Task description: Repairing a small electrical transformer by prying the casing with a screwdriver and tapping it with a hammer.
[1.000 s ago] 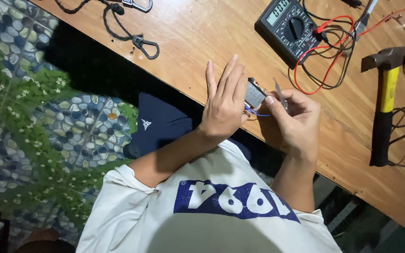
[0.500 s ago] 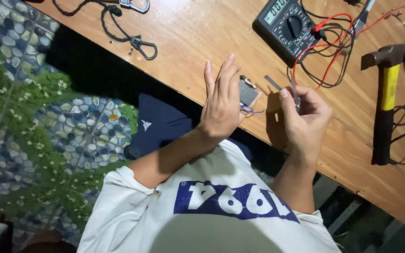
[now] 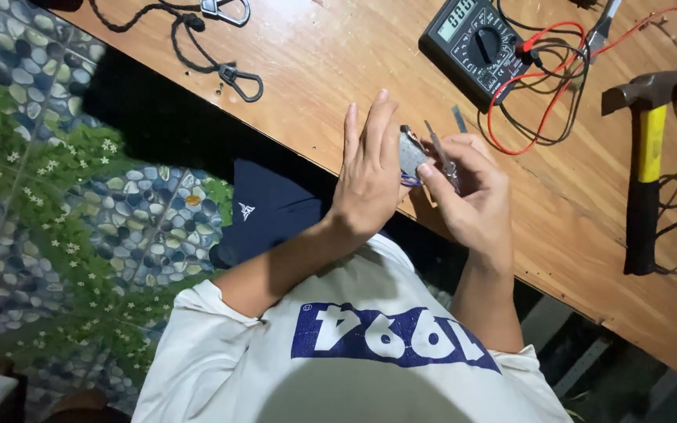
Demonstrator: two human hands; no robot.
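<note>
The table [image 3: 291, 86] is bare wood and runs diagonally across the view from upper left to lower right. A hammer [image 3: 642, 168] with a yellow and black handle lies near its right end, head away from the person and handle running toward the near edge. A black multimeter [image 3: 473, 45] sits at the top centre, with red and black leads [image 3: 538, 117] looped beside it. A dark cord [image 3: 178, 39] with metal clips lies at the upper left.

Both hands are raised over the near edge of the table, close together. The left hand [image 3: 371, 176] is mostly open, fingers straight and pointing away from the person, palm turned toward the right hand; it braces a small grey part [image 3: 410, 153] against its fingers. The part is largely hidden between the hands, so its long axis cannot be told with certainty. The right hand [image 3: 472, 196] is curled, thumb and fingers pinched on a thin metal tool [image 3: 440, 153]. The tool's long axis runs away from the person, its free tip pointing up and slightly left, just beside the part. A second short metal strip [image 3: 460, 119] lies on the table just beyond the hands.
</note>
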